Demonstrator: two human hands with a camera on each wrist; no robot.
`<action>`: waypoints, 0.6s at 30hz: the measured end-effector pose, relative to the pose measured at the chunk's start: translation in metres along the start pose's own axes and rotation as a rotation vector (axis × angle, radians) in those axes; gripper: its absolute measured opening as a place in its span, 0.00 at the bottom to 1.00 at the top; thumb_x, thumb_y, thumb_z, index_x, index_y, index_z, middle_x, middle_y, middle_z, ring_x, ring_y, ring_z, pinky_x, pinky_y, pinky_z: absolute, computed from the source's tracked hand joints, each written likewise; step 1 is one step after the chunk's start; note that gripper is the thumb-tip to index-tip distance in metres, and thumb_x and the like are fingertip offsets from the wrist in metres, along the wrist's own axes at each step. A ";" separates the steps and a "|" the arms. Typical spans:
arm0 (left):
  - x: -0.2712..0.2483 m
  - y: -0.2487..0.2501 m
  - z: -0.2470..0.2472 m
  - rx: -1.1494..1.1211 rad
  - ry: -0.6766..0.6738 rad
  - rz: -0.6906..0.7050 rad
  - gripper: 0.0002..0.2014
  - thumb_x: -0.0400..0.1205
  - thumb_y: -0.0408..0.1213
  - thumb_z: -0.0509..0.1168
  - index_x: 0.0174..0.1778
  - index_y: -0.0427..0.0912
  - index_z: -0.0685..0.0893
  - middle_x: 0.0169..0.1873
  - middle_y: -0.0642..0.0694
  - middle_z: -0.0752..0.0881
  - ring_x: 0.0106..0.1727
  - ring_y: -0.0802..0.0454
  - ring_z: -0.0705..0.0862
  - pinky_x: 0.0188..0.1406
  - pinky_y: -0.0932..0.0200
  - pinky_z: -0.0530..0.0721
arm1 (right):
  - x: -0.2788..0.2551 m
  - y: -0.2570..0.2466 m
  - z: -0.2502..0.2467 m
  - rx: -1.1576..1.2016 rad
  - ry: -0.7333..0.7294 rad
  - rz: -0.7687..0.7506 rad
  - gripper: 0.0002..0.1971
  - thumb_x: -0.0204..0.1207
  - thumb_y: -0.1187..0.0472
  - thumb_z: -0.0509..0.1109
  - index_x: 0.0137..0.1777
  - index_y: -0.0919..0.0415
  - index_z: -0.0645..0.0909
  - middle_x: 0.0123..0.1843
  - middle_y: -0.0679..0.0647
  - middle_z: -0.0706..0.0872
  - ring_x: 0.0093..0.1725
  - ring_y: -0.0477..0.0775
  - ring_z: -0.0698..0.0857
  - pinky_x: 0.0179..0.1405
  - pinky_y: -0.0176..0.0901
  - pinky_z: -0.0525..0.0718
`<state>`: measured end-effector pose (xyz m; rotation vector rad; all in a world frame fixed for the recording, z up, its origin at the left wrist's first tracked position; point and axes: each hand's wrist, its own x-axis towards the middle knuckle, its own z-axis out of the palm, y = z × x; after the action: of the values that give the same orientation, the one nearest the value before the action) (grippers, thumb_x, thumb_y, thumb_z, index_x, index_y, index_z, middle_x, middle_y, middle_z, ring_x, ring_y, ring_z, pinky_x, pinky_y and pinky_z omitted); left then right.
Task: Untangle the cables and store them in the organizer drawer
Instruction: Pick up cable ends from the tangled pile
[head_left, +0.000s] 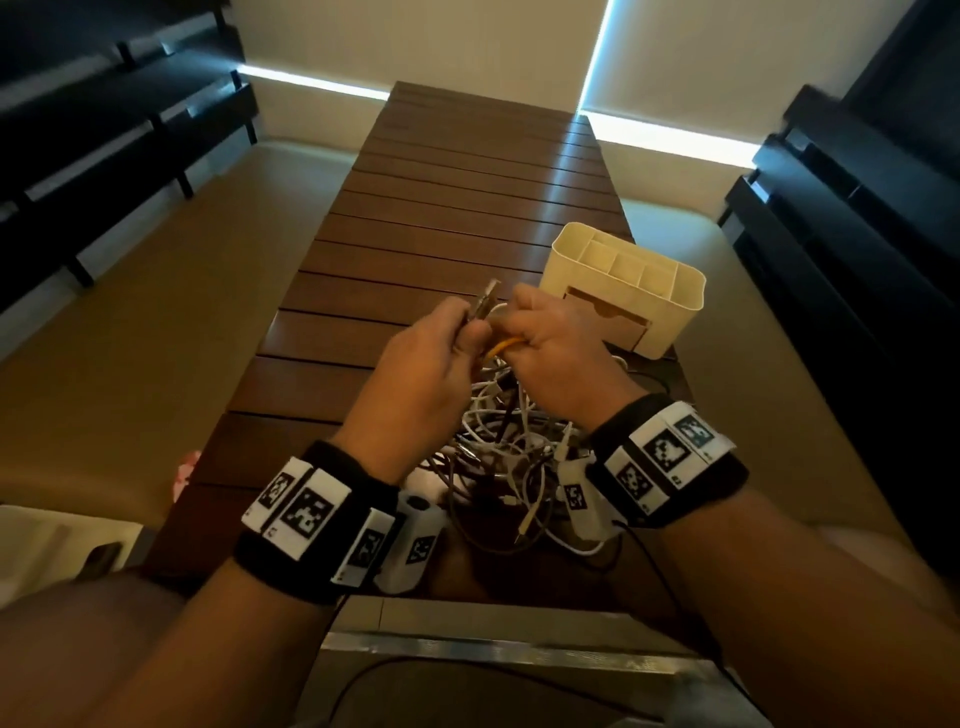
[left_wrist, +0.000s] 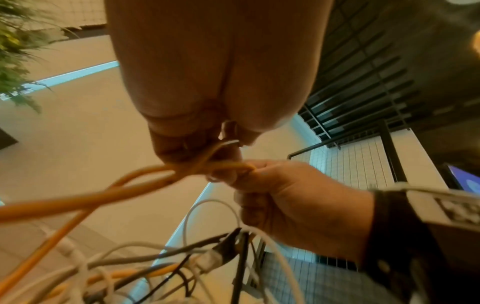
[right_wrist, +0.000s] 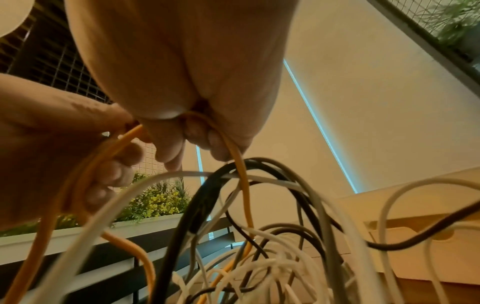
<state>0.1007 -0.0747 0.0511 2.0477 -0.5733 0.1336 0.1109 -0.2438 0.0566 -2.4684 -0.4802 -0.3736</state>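
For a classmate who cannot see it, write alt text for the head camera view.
Both hands, left hand and right hand, hold an orange cable lifted from a tangled cable pile on a slatted wooden table. A cream organizer stands beyond on the right.

Organizer (head_left: 623, 291) behind cable tangle (head_left: 509, 457)

Overall light: dim and warm, amber cast in all three views.
Source: cold blue-white strips at blind edges (head_left: 670, 137), toward 12 o'clock.
Glare: pale streak on the slatted table (head_left: 452, 208).
Shadows: shelving at 9 and 3 o'clock nearly black.
Distortion: straight lines bow at the frame edges.
Blur: in both wrist views, cables (right_wrist: 272, 267) smeared and palms soft.
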 end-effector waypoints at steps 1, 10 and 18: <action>0.000 -0.002 0.002 0.016 -0.028 -0.004 0.10 0.91 0.44 0.54 0.48 0.46 0.76 0.33 0.52 0.79 0.32 0.60 0.76 0.26 0.66 0.69 | 0.000 -0.002 0.000 -0.012 -0.003 -0.012 0.07 0.81 0.66 0.68 0.47 0.60 0.88 0.42 0.44 0.73 0.40 0.38 0.74 0.39 0.23 0.71; 0.005 -0.013 -0.032 0.014 -0.375 -0.123 0.17 0.83 0.52 0.69 0.32 0.48 0.85 0.22 0.53 0.76 0.23 0.57 0.71 0.25 0.58 0.70 | -0.031 0.022 -0.004 0.032 -0.397 0.196 0.12 0.75 0.42 0.74 0.57 0.40 0.84 0.59 0.39 0.72 0.60 0.39 0.73 0.64 0.48 0.76; -0.001 -0.008 -0.066 -0.496 -0.322 -0.178 0.17 0.83 0.49 0.64 0.31 0.45 0.80 0.22 0.49 0.66 0.21 0.53 0.61 0.20 0.61 0.61 | -0.025 0.054 -0.017 0.389 0.077 0.367 0.13 0.82 0.68 0.70 0.57 0.49 0.89 0.54 0.45 0.90 0.56 0.41 0.86 0.63 0.38 0.83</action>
<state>0.1128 -0.0158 0.0791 1.6282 -0.5503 -0.4131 0.1084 -0.3016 0.0340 -2.0955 -0.0523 -0.2002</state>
